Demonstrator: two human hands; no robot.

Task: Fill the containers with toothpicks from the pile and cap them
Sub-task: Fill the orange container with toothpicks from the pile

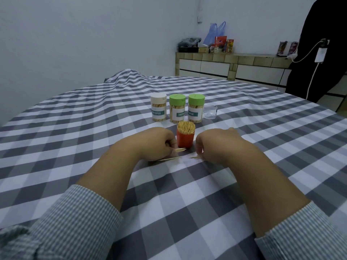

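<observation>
**Orange container nearly full: gathering the last loose toothpicks**

Orange container [185, 140] stands uncapped on the checked surface [187, 194], packed with upright toothpicks, directly between the two hands. Behind it, three capped containers stand in a row: one white-capped [158, 106], two green-capped [177, 108] [195, 107]. A clear cap [210, 111] lies just beside the right-hand green one. The left hand [156, 143] has its fingers curled, pinching a few toothpicks [180, 149] whose tips point toward the container. The right hand [216, 145] has its fingers curled down onto the cloth beside a loose toothpick [194, 157]; whether it grips this cannot be told. Another loose toothpick [169, 158] lies at the left hand's near edge. Judgement: the pile is almost spent. Good practice is to align the gathered picks into one parallel bundle, insert them vertically at the container's rim where gaps remain, and only then fetch the clear cap.
</observation>
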